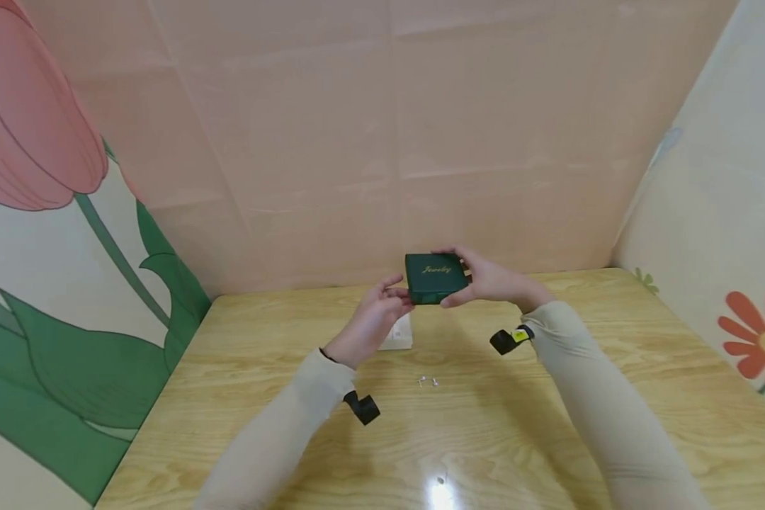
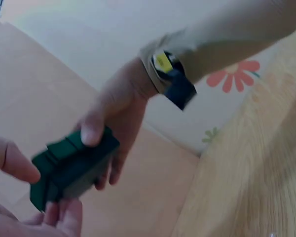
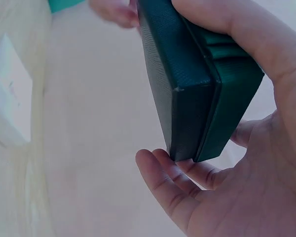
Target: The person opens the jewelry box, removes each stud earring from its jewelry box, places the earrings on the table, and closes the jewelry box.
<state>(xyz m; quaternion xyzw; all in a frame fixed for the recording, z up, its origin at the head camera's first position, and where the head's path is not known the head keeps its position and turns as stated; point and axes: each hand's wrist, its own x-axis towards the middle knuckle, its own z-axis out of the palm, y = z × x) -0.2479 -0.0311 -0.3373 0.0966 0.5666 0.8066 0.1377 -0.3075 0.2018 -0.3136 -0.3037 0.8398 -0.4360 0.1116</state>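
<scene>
A dark green jewelry box [image 1: 436,276] with gold "Jewelry" lettering on its lid is held up above the far part of the table, its lid closed. My right hand [image 1: 487,276] grips it from the right, thumb along the near side and fingers around the far side. At the box's left end, my left hand [image 1: 382,308] pinches a corner between thumb and fingertips. In the left wrist view, the left thumb [image 2: 19,165] lies against the end of the box [image 2: 74,165]. Close up in the right wrist view, a seam runs around the box [image 3: 187,94].
Behind the left hand a white box [image 1: 398,334] sits on the wooden table [image 1: 261,368]. Two tiny earring-like pieces [image 1: 435,382] lie mid-table, and another small piece [image 1: 441,480] is by the light glare near the front. A pink backdrop [image 1: 306,156] rises behind the table.
</scene>
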